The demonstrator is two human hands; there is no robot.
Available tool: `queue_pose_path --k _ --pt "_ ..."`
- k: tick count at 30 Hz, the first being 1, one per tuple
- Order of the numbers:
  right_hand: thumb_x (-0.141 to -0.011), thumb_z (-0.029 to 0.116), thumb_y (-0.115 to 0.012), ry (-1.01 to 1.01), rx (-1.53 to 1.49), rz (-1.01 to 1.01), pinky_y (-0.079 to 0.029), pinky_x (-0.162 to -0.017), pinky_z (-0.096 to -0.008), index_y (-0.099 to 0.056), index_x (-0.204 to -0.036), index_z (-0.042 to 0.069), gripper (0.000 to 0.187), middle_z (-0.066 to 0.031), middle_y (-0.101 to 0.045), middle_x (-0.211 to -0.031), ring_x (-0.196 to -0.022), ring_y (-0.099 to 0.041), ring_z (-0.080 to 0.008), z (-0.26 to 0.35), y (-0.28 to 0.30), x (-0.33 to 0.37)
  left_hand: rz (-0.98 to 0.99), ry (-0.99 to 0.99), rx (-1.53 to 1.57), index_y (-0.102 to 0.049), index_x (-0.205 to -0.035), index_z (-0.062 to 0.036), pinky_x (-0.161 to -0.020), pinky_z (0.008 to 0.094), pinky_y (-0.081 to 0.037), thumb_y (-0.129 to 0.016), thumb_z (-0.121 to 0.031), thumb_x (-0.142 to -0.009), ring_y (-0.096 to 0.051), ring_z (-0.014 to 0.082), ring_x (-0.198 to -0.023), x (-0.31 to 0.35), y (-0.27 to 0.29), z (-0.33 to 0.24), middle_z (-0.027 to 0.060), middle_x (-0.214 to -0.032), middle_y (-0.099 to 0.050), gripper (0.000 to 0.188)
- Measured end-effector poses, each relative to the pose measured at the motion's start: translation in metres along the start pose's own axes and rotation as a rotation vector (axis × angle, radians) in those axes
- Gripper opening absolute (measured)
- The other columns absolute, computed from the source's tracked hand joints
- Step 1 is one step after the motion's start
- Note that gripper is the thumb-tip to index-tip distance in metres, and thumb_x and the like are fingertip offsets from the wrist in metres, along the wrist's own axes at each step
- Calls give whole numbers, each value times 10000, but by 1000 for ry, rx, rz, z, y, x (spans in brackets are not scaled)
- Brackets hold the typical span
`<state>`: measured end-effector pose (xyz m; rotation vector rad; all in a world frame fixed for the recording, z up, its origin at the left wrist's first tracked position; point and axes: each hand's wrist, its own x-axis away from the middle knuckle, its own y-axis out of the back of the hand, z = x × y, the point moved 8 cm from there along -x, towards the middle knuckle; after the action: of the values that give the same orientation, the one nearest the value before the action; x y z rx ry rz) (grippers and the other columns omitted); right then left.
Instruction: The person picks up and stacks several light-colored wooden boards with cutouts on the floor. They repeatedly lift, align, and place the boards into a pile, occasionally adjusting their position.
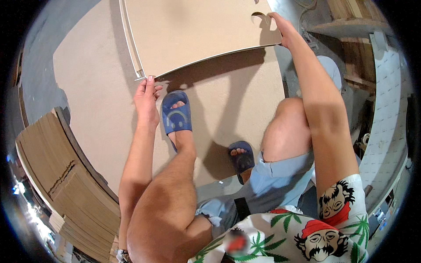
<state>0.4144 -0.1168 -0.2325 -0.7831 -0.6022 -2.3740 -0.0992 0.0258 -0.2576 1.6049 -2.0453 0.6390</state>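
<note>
A beige board (197, 35) with thin white edges lies in front of me at the far side, its near edge bowed by the lens. My left hand (147, 101) pinches its near left corner between thumb and fingers. At the near right corner, my right hand (286, 33) grips the board's side edge, close to a curved cutout (260, 15). Along the left side runs a narrow strip (130, 41) with white edges, with a slim gap beside the board. The fingers under the board are hidden.
A larger beige sheet (96, 92) lies on the floor beneath my blue slippers (176, 116). Stacked brown boards (57, 149) stand at the left. White panels (383, 101) and wooden pieces (357, 61) line the right side. My bent knees flank the work.
</note>
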Motion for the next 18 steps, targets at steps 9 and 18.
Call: queue_pose_path --k 9,18 --pt "-945 388 -640 146 44 -64 -526 -804 -452 -697 -1143 -31 466 -163 -689 -1120 -957 -655 -276 9 18 -31 -11 -8 -141 -659 -1135 -112 -791 289 -474 -653 -361 -1039 -621 105 -906 9 -3 -11 -15 -1010 -643 267" --pt "-910 369 -700 6 -218 76 -527 -945 -498 -614 -1300 1 544 -172 -659 -1240 -1090 -653 -318 10 1 -33 -26 -18 -62 -655 -1087 -128 -747 281 -484 -665 -349 -1033 -630 101 -858 8 -2 -10 -38 -979 -640 228"
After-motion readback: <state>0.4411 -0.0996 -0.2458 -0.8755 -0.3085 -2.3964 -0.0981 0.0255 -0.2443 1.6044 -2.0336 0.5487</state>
